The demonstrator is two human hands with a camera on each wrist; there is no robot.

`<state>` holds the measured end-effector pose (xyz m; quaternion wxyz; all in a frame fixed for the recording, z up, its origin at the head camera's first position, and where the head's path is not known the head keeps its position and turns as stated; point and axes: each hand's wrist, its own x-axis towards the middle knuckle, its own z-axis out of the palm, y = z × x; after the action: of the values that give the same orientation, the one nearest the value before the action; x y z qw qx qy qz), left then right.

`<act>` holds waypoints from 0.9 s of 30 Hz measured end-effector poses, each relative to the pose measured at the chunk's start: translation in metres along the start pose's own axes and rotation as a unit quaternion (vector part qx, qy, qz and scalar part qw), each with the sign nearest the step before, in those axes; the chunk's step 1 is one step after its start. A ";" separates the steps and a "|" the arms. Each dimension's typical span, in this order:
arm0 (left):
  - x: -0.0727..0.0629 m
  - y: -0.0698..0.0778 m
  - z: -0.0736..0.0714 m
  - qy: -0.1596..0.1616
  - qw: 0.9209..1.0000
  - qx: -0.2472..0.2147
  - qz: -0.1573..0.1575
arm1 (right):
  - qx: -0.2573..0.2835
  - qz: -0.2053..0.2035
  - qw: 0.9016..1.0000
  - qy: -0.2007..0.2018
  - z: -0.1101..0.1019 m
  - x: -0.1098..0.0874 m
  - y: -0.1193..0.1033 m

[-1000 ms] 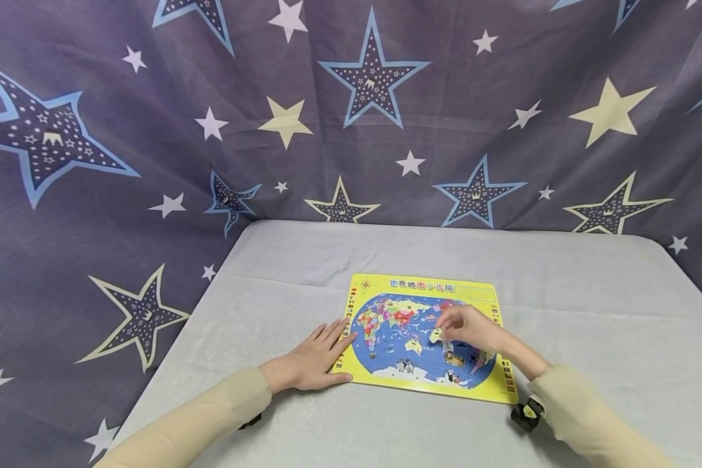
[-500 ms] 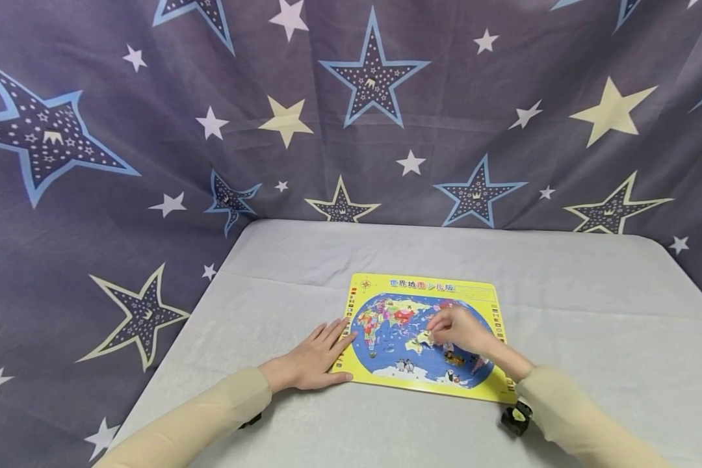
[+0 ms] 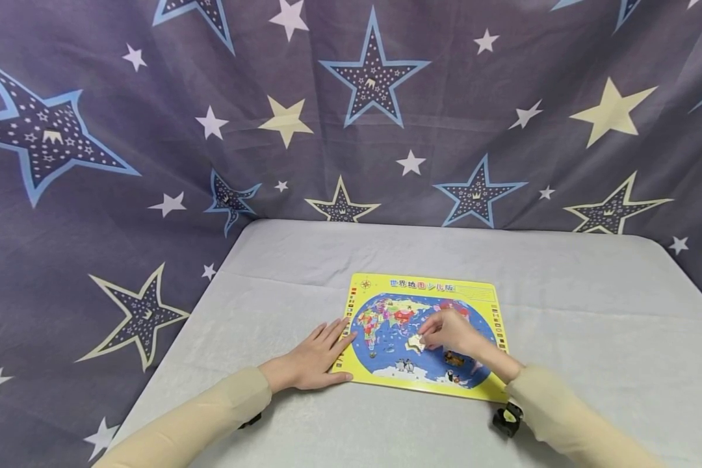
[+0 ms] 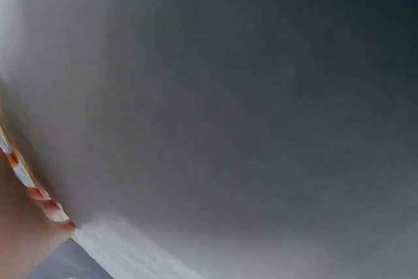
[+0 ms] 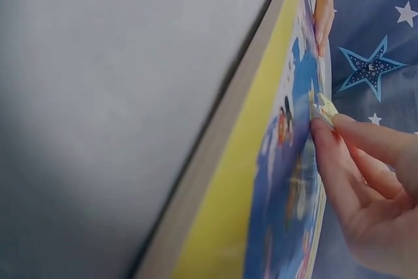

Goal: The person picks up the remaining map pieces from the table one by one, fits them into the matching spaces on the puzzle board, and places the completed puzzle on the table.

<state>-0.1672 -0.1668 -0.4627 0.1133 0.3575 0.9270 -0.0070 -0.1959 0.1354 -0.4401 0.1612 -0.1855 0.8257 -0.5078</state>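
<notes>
A world map puzzle board with a yellow border lies on the table. My right hand pinches a pale yellow puzzle piece between thumb and fingers, over the Australia area of the blue map. In the right wrist view the puzzle piece is tilted at the fingertips, close to the board's face. My left hand lies flat with spread fingers, its fingertips on the board's left border. Only part of the left hand shows in the left wrist view, at the lower left.
A light grey cloth covers the table. Behind it and to the left hangs a dark curtain printed with stars. A black wrist device sits below the right sleeve.
My right hand has moved left across the map with the puzzle piece, from right of the Australia area to over it. The left hand and the board have stayed in place.
</notes>
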 end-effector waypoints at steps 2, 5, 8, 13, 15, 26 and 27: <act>0.000 0.000 0.000 0.001 1.000 0.002 0.000 | -0.003 0.000 1.000 0.001 0.001 0.000 0.000; 0.000 0.000 0.000 0.002 1.000 0.004 0.001 | -0.007 0.001 1.000 0.003 0.003 0.001 -0.001; 0.000 0.000 -0.001 0.002 1.000 0.003 0.002 | -0.013 -0.002 1.000 0.003 0.005 0.001 -0.002; 0.000 0.001 -0.002 -0.001 1.000 0.002 -0.001 | -0.024 -0.011 1.000 0.001 0.008 0.002 -0.003; 0.000 0.001 -0.002 -0.003 1.000 0.000 -0.002 | -0.030 -0.012 0.999 0.001 0.009 0.002 -0.002; 0.000 0.002 -0.002 -0.004 1.000 0.000 -0.002 | -0.050 -0.014 0.999 0.000 0.012 0.001 0.000; 0.000 0.002 -0.002 -0.004 1.000 0.001 -0.002 | -0.052 -0.015 0.999 0.000 0.012 0.001 0.000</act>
<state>-0.1664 -0.1656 -0.4602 0.1165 0.3558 0.9272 -0.0098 -0.1919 0.1257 -0.4457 0.1441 -0.2060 0.8481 -0.4664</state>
